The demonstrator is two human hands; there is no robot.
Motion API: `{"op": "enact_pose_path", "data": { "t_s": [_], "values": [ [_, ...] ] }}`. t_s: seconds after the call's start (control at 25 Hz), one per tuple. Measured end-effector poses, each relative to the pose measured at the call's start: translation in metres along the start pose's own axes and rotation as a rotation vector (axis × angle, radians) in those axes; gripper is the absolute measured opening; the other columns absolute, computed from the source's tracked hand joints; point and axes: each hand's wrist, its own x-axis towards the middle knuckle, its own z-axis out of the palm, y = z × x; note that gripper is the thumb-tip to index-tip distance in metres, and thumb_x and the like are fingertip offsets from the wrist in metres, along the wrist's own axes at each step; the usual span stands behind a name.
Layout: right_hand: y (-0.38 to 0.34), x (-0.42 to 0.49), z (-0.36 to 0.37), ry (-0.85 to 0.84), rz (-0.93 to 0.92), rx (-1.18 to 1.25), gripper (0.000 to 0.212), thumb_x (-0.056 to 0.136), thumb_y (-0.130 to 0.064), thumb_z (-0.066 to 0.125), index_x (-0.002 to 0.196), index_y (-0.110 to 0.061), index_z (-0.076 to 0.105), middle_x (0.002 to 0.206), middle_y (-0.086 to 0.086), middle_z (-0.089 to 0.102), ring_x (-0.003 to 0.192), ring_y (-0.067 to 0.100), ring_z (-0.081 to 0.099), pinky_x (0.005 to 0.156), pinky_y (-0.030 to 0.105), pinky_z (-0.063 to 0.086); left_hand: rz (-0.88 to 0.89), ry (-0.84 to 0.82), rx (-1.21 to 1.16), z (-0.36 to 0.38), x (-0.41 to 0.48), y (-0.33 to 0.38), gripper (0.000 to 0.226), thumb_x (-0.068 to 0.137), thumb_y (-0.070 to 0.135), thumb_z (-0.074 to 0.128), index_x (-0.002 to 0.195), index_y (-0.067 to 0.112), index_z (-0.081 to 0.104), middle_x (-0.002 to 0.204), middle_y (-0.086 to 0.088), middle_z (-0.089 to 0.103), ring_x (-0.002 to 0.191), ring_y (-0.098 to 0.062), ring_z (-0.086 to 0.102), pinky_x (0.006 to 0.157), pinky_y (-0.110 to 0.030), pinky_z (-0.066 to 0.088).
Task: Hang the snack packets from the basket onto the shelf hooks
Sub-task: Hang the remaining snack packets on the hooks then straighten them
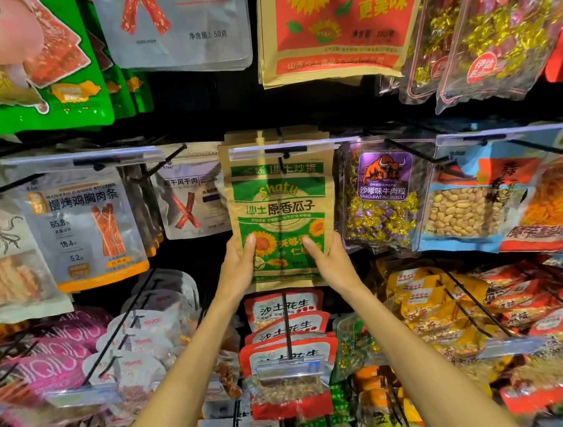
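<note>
Seed packet [279, 210] partly hidden behind price strip [284, 149]. Left grip [239, 272], right grip [333, 267]: fingers behind packet, unseen. Pig packet [18, 66] cut by top edge.

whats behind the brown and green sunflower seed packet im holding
The tan tops of more packets show above the sunflower seed packet, on the same hook. Everything lower is covered.

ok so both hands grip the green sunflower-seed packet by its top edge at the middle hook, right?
Not the top edge. The head view shows the left hand and right hand gripping the green sunflower-seed packet by its lower half, with its top at the middle hook.
</note>
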Motion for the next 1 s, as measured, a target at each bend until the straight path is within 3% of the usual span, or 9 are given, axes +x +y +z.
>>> {"op": "enact_pose_path", "data": {
  "t_s": [0.16, 0.36, 0.52, 0.64, 0.72, 0.8, 1.0],
  "values": [
    [0.000, 0.002, 0.000, -0.011, -0.004, -0.028, 0.056, 0.097, -0.038, 0.056, 0.144, -0.017, 0.035, 0.125, -0.013, 0.048, 0.118, 0.003, 0.046, 0.095, 0.020, 0.034, -0.029, 0.022, 0.038, -0.001, 0.004, -0.010, 0.044, 0.099, 0.053, 0.040, 0.132, 0.028, 0.053, 0.118, 0.019, 0.064, 0.106, 0.012, 0.056, 0.087, -0.018, 0.043],
    [-0.001, 0.005, -0.008, -0.076, 0.083, -0.115, 0.057, 0.097, -0.045, 0.054, 0.142, -0.014, 0.036, 0.130, -0.005, 0.051, 0.119, 0.010, 0.048, 0.094, 0.024, 0.036, -0.083, 0.022, 0.073, -0.003, 0.000, 0.000, 0.032, 0.101, 0.047, 0.040, 0.124, 0.029, 0.054, 0.109, 0.022, 0.060, 0.100, 0.006, 0.055, 0.082, -0.019, 0.041],
    [-0.007, 0.006, -0.015, -0.133, 0.123, -0.302, 0.067, 0.089, -0.067, 0.047, 0.137, -0.019, 0.046, 0.127, -0.001, 0.057, 0.117, 0.017, 0.054, 0.095, 0.032, 0.043, -0.106, -0.034, 0.195, -0.007, -0.003, 0.011, 0.040, 0.103, 0.044, 0.037, 0.134, 0.022, 0.050, 0.118, 0.010, 0.054, 0.105, -0.007, 0.049, 0.086, -0.025, 0.035],
    [0.001, 0.014, -0.021, -0.166, 0.097, -0.521, 0.079, 0.079, -0.080, 0.039, 0.129, -0.022, 0.053, 0.120, 0.002, 0.059, 0.114, 0.024, 0.055, 0.095, 0.046, 0.049, -0.037, -0.080, 0.416, -0.014, -0.001, 0.012, 0.036, 0.103, 0.039, 0.041, 0.127, 0.017, 0.054, 0.115, 0.005, 0.056, 0.105, -0.015, 0.052, 0.082, -0.027, 0.038],
    [-0.013, 0.009, -0.030, -0.202, 0.115, -0.676, 0.068, 0.086, -0.068, 0.047, 0.128, -0.015, 0.051, 0.121, 0.007, 0.056, 0.116, 0.030, 0.052, 0.095, 0.049, 0.049, 0.005, -0.089, 0.629, -0.023, 0.000, 0.009, 0.046, 0.098, 0.051, 0.041, 0.119, 0.014, 0.057, 0.115, -0.006, 0.059, 0.110, -0.030, 0.056, 0.084, -0.036, 0.046],
    [-0.026, 0.002, -0.041, -0.244, 0.110, -0.783, 0.057, 0.090, -0.056, 0.054, 0.128, -0.015, 0.048, 0.125, 0.009, 0.054, 0.119, 0.033, 0.048, 0.097, 0.050, 0.046, -0.072, -0.094, 0.874, -0.028, -0.004, 0.009, 0.051, 0.096, 0.054, 0.042, 0.121, 0.011, 0.053, 0.121, -0.014, 0.053, 0.115, -0.038, 0.050, 0.090, -0.048, 0.047],
    [-0.042, -0.011, -0.065, -0.293, 0.020, -1.040, 0.055, 0.096, -0.047, 0.052, 0.137, -0.012, 0.043, 0.133, 0.013, 0.046, 0.127, 0.035, 0.040, 0.097, 0.048, 0.045, -0.028, -0.055, 1.294, -0.024, -0.020, 0.034, 0.050, 0.096, 0.053, 0.044, 0.120, 0.010, 0.053, 0.121, -0.013, 0.053, 0.116, -0.036, 0.048, 0.088, -0.046, 0.046]
  ]
}}
